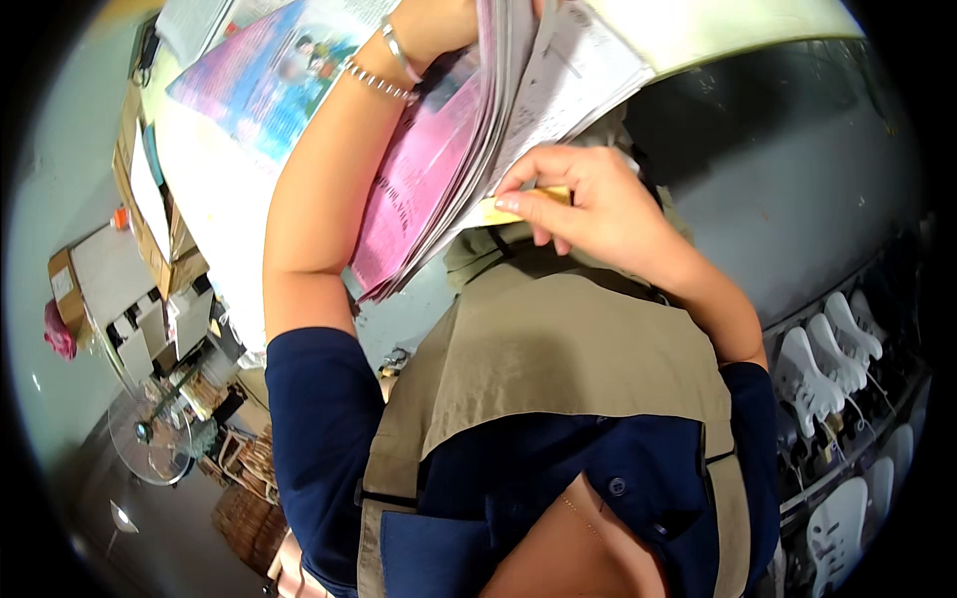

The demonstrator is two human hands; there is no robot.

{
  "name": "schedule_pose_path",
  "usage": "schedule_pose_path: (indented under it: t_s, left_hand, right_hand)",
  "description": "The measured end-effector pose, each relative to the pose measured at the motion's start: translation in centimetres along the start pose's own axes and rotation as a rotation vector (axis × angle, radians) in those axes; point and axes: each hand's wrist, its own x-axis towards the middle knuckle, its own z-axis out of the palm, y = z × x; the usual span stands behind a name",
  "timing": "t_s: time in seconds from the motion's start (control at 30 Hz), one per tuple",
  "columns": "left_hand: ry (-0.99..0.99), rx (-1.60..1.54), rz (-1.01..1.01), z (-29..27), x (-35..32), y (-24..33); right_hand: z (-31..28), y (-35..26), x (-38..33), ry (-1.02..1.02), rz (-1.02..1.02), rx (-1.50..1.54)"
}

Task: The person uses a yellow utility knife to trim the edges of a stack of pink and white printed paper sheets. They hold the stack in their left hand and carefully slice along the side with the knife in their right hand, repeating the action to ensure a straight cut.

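Observation:
A thick sheaf of printed papers [431, 184], with a pink outer sheet, stands tilted on edge and partly fanned above my lap. My left hand [436, 28], with two bracelets at the wrist, grips it near the top; the upper frame edge and the pages hide most of its fingers. At the sheaf's lower right edge, my right hand [588, 199] pinches a small yellow slip [488, 213] between thumb and fingers. The slip's far end meets the page edges; whether it is attached there I cannot tell. White printed pages [573, 75] spread open to the right.
Under the papers is a pale table [698, 30] with a curved edge. A blue and pink printed sheet [269, 85] lies at its left. Cardboard boxes [65, 289] and a glass-topped stand [150, 434] are at far left. White shoe-shaped forms [809, 374] line a rack at right.

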Motion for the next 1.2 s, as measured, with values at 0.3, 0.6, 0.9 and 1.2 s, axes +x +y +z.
schedule_pose_path:
  t_s: [0.3,0.6,0.9,1.2]
  left_hand:
    - [0.118,-0.145,0.082,-0.1,0.4,0.1]
    - [0.122,-0.069,-0.037,0.4,-0.6,1.1]
    - [0.044,0.434,-0.077,3.9,0.3,4.5]
    - [-0.255,0.953,0.255,3.6,1.0,4.7]
  right_hand:
    - [9.0,4.0,2.2,-0.278,-0.320,-0.219]
    - [-1.7,0.8,-3.8,0.140,-0.087,0.052]
    - [-7.0,-0.1,-5.2,0.919,-0.329,-0.134]
    - [-6.8,-0.5,-4.7,0.854,-0.368,-0.218]
